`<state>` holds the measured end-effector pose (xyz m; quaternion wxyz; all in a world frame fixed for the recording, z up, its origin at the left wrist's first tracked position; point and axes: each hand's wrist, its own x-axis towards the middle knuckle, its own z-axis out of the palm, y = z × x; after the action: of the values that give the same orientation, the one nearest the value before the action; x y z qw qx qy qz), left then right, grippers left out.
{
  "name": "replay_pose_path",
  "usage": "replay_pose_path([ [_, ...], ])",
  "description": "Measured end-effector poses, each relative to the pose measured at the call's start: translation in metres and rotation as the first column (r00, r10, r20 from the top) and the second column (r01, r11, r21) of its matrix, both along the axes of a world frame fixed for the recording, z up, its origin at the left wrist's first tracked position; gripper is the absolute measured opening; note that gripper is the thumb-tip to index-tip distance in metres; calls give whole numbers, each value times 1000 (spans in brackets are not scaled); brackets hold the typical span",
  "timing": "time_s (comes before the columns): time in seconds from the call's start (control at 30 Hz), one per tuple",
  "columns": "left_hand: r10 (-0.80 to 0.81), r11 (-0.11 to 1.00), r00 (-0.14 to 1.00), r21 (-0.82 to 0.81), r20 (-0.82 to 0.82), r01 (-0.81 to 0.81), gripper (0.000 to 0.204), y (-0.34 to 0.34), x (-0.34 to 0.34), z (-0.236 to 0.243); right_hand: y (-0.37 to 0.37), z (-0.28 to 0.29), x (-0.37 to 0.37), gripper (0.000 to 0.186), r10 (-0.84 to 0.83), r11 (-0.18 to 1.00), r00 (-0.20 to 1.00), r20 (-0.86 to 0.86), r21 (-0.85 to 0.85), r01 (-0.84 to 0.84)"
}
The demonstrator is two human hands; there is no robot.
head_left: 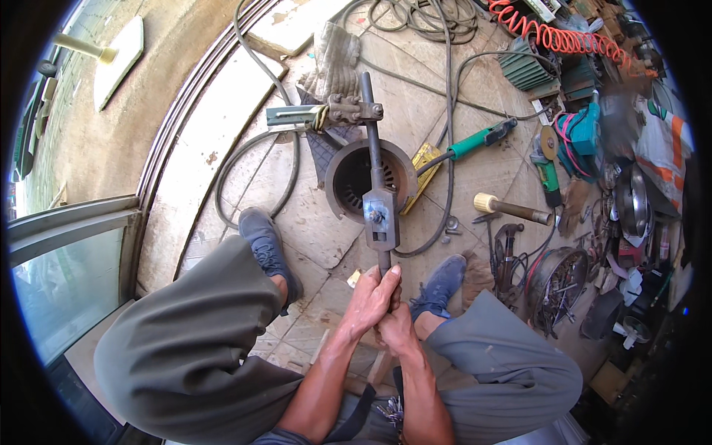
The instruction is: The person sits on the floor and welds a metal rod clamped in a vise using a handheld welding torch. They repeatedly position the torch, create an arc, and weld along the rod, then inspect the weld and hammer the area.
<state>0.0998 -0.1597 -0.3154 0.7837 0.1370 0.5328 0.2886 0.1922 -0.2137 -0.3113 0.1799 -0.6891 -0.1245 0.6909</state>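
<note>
Both hands are wrapped round the lower end of a steel bar handle, my left hand (368, 302) on top and my right hand (395, 328) just beneath it. The handle joins a long slotted steel holder (382, 219), whose upper bar (368, 100) extends past a bolted clamp (346, 111) on a green steel piece (285, 116). Under the tool, a round metal cylinder (337, 178) with a slotted grate inside stands on the tiled floor. A dark patterned plate (315, 152) lies beside it at the left, and a yellow item (423, 165) at the right.
Hoses (449, 67), a green-handled torch (469, 144), an angle grinder (547, 167), a brush (512, 208), hammers (506, 245), a metal bowl (560, 289) and other tools crowd the right. My shoes (259, 237) flank the tool. A glass-panelled door frame (74, 215) stands at left.
</note>
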Motion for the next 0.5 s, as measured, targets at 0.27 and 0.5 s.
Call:
replay_pose_path([
  [0.27, -19, 999, 981, 37, -194, 26, 36, -1, 5, -5, 12, -3, 5, 15, -13, 1000, 999, -39, 18, 14],
  [0.5, 15, 997, 918, 74, -396, 16, 34, -8, 15, -19, 0, -25, -1, 38, 255, 952, 910, 326, 81, -296],
])
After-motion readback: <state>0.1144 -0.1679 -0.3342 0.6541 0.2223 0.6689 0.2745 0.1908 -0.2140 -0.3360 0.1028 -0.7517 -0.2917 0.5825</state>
